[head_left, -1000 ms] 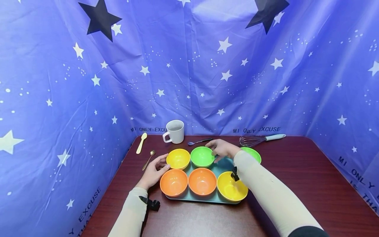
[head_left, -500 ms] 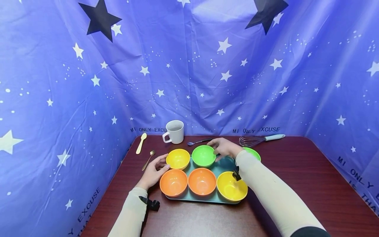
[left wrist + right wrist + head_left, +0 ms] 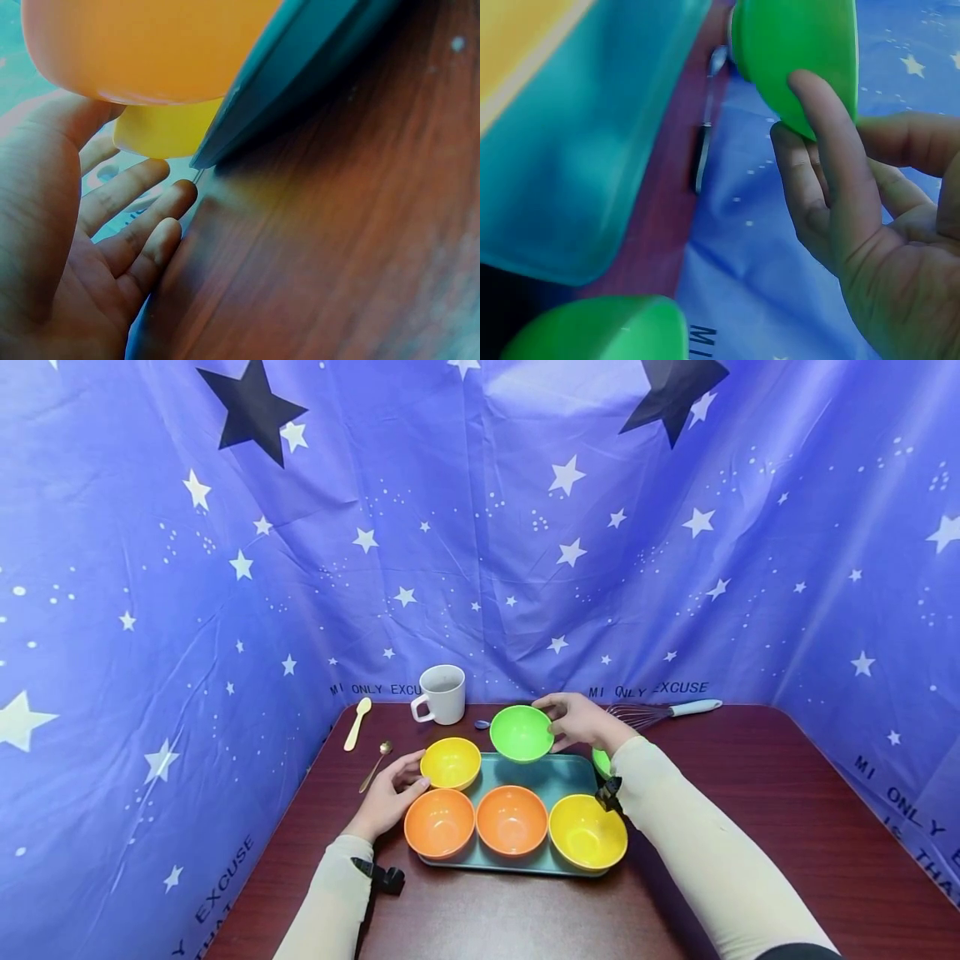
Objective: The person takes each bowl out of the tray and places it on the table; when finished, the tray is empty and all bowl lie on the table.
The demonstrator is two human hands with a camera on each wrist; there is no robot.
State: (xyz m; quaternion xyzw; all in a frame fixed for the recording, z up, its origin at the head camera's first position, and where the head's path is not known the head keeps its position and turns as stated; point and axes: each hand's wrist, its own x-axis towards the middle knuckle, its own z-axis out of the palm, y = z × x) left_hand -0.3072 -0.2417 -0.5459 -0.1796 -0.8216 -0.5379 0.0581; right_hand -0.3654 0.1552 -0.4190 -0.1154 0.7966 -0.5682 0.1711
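My right hand pinches the rim of a green bowl and holds it raised over the back of the teal tray. The right wrist view shows the thumb and fingers on either side of that bowl's wall. At the tray's left edge my left hand rests with loosely spread fingers beside a yellow bowl and an orange bowl. In the left wrist view its thumb lies against the orange bowl. Another orange bowl and a larger yellow bowl fill the tray's front row.
A second green bowl sits right of the tray, partly hidden by the right arm. Along the back are a white mug, a small dark-handled spoon and a whisk. A pale yellow spoon and gold spoon lie left.
My right hand has lifted the green bowl off the tray's back row, up and slightly rightward, baring the tray beneath. The left hand has stayed in place.
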